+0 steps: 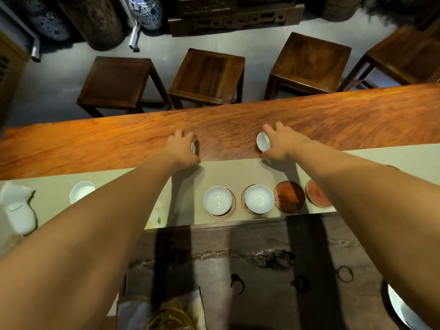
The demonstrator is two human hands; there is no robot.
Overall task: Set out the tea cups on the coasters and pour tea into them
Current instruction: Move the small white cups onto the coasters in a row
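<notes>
White porcelain cups, 2 in hand, 2 on coasters; view from my head cam, looking down over the table. My L hand (182,148) is curled round a small cup (193,147), fingers over the far side, thumb near; only a sliver of its rim shows, so tilt unclear. My R hand (282,142) grips a second cup (262,141), tipped on its side w/ mouth facing L, toward the other hand; axis thus roughly level, running L–R. Both held cups sit over the reddish wood tabletop (333,115), just beyond the far edge of the beige runner (188,177); contact w/ wood cannot be told.

Nearer me on the runner, a row of 4 round red coasters w/ gold rims, running L–R. Left coaster (232,208) carries an upright cup (217,200), mouth up, shifted L of centre. Next coaster (244,198) carries an upright cup (259,198), shifted R. Third coaster (289,196) bare. Fourth coaster (315,194) partly hidden under my R forearm.

Far L on runner: another white cup (81,190), part-hidden by my L forearm, and a white pitcher-like vessel (17,208). Dark tea tray (238,270) lies nearest me. Wooden stools (207,77) stand beyond the table.
</notes>
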